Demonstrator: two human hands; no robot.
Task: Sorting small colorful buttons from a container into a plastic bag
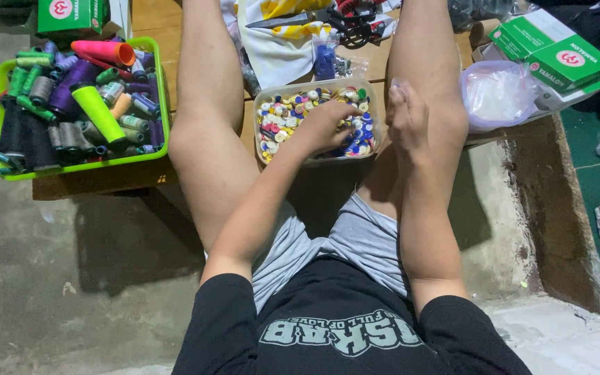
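a: entry, left to right. green basket (0, 83) of thread cones and spools at far left on the low wooden tabletop (164, 28), well apart from your hands.

b: and the tub?

a: clear plastic tub (265, 97) of mixed coloured buttons (282, 114) sits between your knees, at the tabletop edge. long axis runs left-right across you.

b: left hand?

a: your left hand (328, 125) is inside the tub, fingers curled down onto the buttons. whether it pinches one, cannot tell; the fingertips are hidden.

b: right hand?

a: your right hand (405, 118) is just beside the tub's right wall, against your knee, fingers loosely closed with something small and pale at the tips. too small to identify.

b: which is nearer?

a: left, already touching the buttons. farther right: a clear bag (498, 94) and green boxes (557, 52). scissors (321, 19) lie beyond the tub.
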